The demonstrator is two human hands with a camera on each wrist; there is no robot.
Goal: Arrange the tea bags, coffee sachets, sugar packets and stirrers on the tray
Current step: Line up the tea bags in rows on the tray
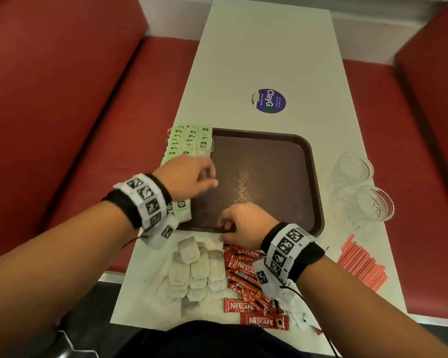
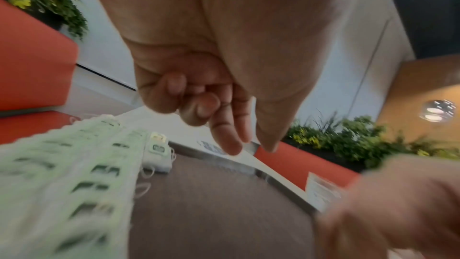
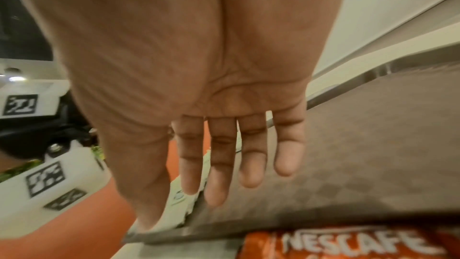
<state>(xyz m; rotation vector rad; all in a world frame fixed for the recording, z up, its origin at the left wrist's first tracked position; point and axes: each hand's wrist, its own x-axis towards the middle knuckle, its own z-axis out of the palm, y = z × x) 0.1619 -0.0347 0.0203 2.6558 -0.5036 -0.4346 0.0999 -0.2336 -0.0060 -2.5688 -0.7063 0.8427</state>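
A brown tray lies mid-table. Green-tagged tea bags stand in rows along its left edge, blurred in the left wrist view. My left hand hovers over the tray's left side holding nothing; two fingers are curled in, forefinger and thumb point out. My right hand is at the tray's near rim with straight fingers and an empty palm. Loose tea bags and red Nescafe sachets are heaped on the table in front of the tray. Pink stirrers lie at the right.
Two clear glasses stand right of the tray. A round purple sticker is on the white table beyond it. Red bench seats run along both sides.
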